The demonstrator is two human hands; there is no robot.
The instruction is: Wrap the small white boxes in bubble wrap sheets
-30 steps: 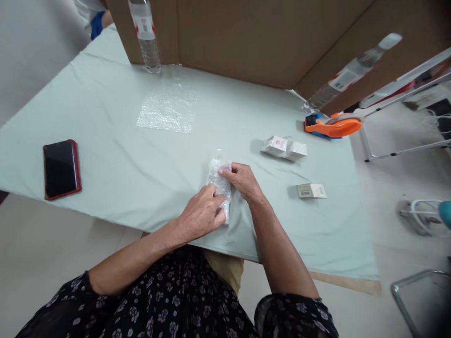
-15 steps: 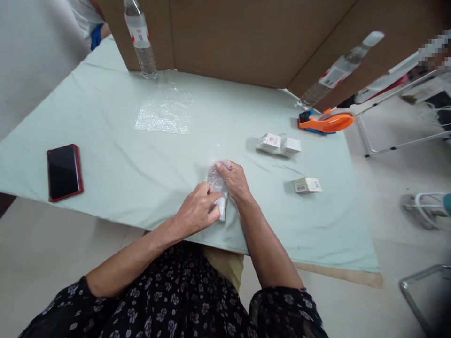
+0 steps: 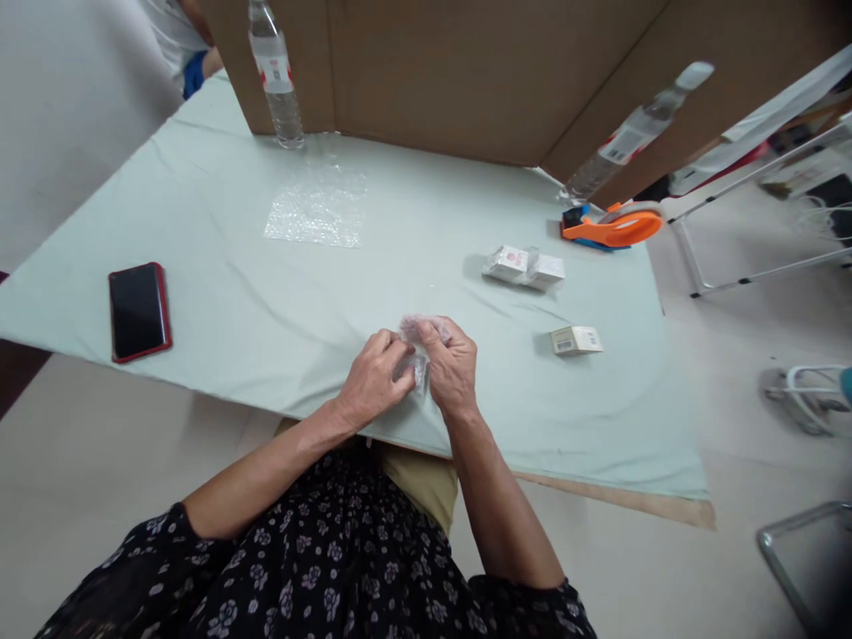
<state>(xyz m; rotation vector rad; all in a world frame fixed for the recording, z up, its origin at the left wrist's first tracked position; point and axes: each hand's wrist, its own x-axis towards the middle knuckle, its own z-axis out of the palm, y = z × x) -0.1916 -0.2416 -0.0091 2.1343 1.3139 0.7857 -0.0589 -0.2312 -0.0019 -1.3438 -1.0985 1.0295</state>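
A pale green cloth-covered table (image 3: 266,293) stands against a brown cardboard wall (image 3: 466,71) over a pale floor; a clear plastic water bottle (image 3: 278,84) stands upright at the far edge, a second clear bottle (image 3: 632,133) at the right corner; two film-wrapped white boxes (image 3: 524,266) lie near a loose shut cardboard box (image 3: 576,340); near the front edge, the left hand (image 3: 373,382) and right hand (image 3: 453,368) both clasp a small bubble-wrapped bundle (image 3: 416,342), fingers curled on it.

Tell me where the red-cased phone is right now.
In the head view, the red-cased phone lies face up near the left front edge of the pale green tablecloth, well to the left of the left hand.
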